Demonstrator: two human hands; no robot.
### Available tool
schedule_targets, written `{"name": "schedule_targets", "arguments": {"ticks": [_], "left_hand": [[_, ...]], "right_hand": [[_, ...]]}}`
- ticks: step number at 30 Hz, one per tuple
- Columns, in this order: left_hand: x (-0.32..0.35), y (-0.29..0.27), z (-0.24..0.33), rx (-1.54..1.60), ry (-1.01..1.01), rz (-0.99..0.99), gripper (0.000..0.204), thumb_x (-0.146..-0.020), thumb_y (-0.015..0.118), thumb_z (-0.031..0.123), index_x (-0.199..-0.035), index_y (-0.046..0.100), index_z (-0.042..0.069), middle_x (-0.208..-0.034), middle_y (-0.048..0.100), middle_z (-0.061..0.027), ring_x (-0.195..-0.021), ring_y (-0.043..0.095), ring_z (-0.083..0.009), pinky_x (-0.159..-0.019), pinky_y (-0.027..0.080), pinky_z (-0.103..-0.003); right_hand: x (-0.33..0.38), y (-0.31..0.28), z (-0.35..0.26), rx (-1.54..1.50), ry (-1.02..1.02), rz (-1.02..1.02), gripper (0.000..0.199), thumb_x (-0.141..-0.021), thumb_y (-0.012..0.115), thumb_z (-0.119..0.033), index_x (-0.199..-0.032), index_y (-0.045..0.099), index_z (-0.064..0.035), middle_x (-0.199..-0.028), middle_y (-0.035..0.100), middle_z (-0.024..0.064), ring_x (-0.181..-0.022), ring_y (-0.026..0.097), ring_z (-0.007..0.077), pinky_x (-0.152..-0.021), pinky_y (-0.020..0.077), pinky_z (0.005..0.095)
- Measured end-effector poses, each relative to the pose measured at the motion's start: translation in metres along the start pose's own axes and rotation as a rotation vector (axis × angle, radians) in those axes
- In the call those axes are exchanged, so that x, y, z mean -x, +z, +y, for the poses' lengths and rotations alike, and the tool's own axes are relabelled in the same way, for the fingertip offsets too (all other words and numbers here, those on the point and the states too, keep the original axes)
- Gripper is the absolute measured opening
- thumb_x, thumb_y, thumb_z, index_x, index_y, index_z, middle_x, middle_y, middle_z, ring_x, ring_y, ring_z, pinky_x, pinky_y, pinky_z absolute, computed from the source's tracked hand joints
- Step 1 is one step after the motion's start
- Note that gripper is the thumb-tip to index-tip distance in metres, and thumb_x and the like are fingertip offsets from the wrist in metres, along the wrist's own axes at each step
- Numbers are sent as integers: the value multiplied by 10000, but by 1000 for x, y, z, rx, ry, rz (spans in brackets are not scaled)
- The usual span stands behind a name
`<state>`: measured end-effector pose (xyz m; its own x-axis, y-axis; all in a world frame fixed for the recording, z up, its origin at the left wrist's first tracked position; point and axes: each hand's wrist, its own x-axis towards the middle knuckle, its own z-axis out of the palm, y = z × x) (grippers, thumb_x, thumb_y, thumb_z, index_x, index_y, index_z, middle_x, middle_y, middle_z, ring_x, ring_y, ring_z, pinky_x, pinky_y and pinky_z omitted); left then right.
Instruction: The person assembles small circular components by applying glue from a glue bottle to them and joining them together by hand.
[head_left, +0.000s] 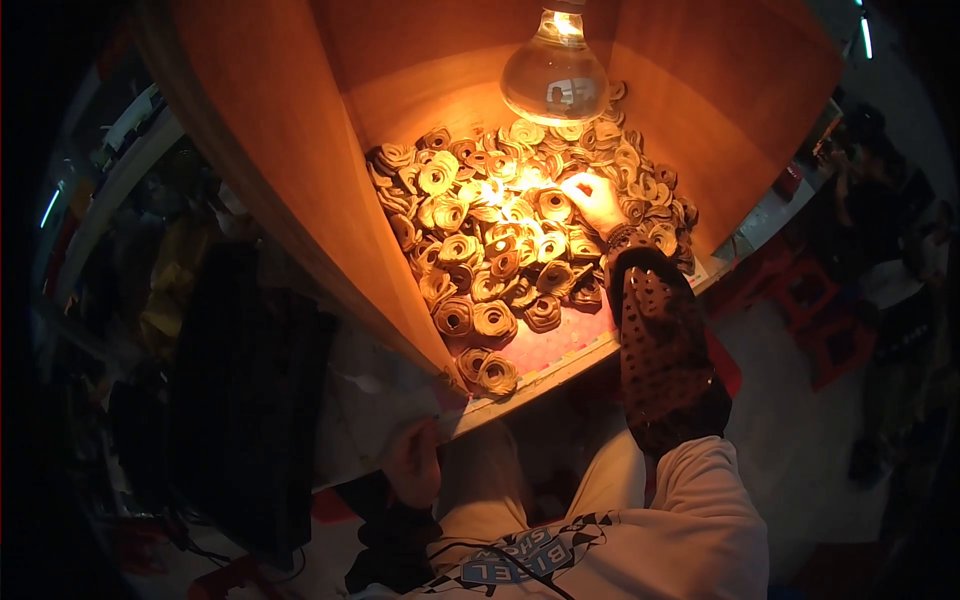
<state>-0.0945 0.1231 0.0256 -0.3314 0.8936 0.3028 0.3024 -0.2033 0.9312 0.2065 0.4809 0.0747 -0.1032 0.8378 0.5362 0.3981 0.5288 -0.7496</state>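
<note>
Many brown rose-like coils [493, 319], each with a hole in the middle, lie heaped on a pinkish-red surface inside an open-fronted orange-brown box. My right hand [597, 203] reaches into the right part of the heap, under the lamp's glare. Its thumb and forefinger curve together, next to a coil [553, 205]; anything between them is lost in the brightness. A dark sleeve cover with a dotted pattern [660, 335] covers my right forearm. My left hand [412, 462] hangs low in the shade by the box's front edge, with its fingers too dark to read.
A large lit bulb [556, 75] hangs over the heap. The box's side walls [270, 130] rise to left and right, and a pale front ledge [545, 380] runs along its opening. Red stools [825, 310] and another person [880, 190] are at the right.
</note>
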Motion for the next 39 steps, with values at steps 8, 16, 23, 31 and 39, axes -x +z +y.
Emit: {"name": "schedule_targets", "arguments": {"ticks": [8,16,23,31,39], "left_hand": [[-7,8,1,-111,104,18,95,-857,609,13,-948,631,-3,-828,628,-121,-720,621,-205,-645,485,-283],[-2,-7,19,-158,149,47,117,-862,610,17,-975,640,11,-829,635,-115,-719,644,-181,-589,505,-268],[-2,-44,55,141,-35,-109,193,-896,576,44,-1081,608,-2,-977,629,-105,-842,622,-154,-721,502,-247],[-29,-199,133,-347,274,-262,127,-862,592,58,-950,644,-17,-861,648,-122,-760,633,-219,-672,499,-283],[-118,-211,25,-717,73,-209,423,-747,718,235,-1089,566,39,-918,641,-181,-810,636,-357,-708,513,-412]], "right_hand": [[-9,5,7,41,31,0,161,-794,672,-130,-768,645,26,-676,627,47,-622,541,99,-606,444,257],[-16,29,23,-30,-11,-52,129,-776,674,-102,-797,680,25,-687,662,60,-601,546,102,-581,447,267],[-2,-37,51,3,164,42,189,-890,614,-146,-969,655,21,-837,639,26,-718,555,72,-639,450,229],[74,-36,-18,-196,181,318,259,-958,503,-170,-1055,633,31,-940,650,72,-851,597,145,-774,469,262],[298,73,-233,-170,274,279,225,-983,458,-151,-872,583,0,-765,560,44,-684,505,109,-650,426,239]]}}
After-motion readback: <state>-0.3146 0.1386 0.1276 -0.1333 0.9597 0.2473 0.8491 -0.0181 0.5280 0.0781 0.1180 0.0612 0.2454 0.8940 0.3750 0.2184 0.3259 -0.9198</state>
